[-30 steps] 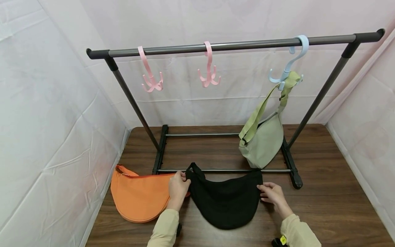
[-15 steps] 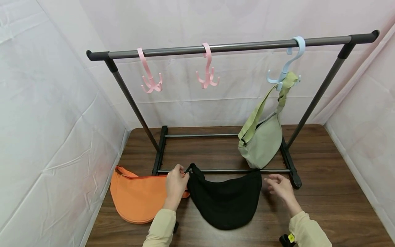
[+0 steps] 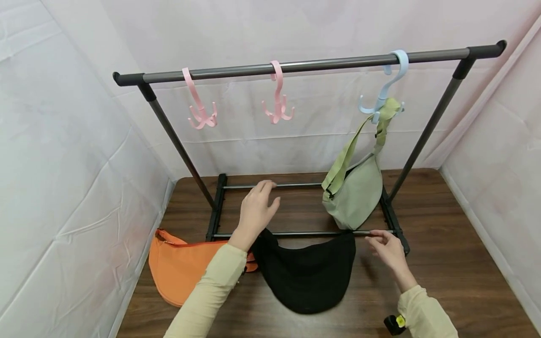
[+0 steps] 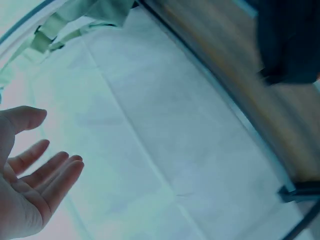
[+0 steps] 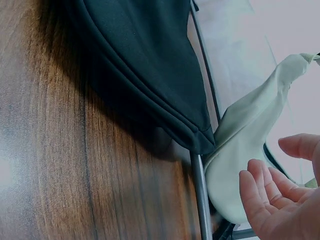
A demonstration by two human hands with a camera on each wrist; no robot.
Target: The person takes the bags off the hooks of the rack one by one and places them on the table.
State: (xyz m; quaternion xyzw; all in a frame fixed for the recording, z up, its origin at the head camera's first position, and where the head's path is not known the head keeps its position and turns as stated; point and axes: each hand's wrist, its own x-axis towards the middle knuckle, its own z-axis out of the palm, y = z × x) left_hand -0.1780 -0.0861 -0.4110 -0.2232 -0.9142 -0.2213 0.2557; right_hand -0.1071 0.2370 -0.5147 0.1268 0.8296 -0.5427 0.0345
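Note:
A black crescent-shaped bag (image 3: 306,274) lies on the wooden surface, its upper edge close to the rack's front bottom rod. My left hand (image 3: 256,211) is raised above the bag's left end, fingers loosely extended and holding nothing; the left wrist view shows the same hand (image 4: 37,175) with nothing in its palm. To the right of the black bag, my right hand (image 3: 389,251) hovers near the rod, fingers relaxed and apart from the bag. An orange bag (image 3: 181,270) lies at the left, partly covered by my left sleeve. A green bag (image 3: 355,197) hangs by its strap from a light blue hook (image 3: 382,91).
A dark metal rack (image 3: 329,64) spans the scene. Two pink hooks (image 3: 200,105) hang on its bar at the left and middle. White cloth walls (image 3: 84,164) stand at the back and both sides.
My left hand has let go of the black bag's left end and risen up and forward. My right hand has let go of its right end and moved a little right. The bag stays put.

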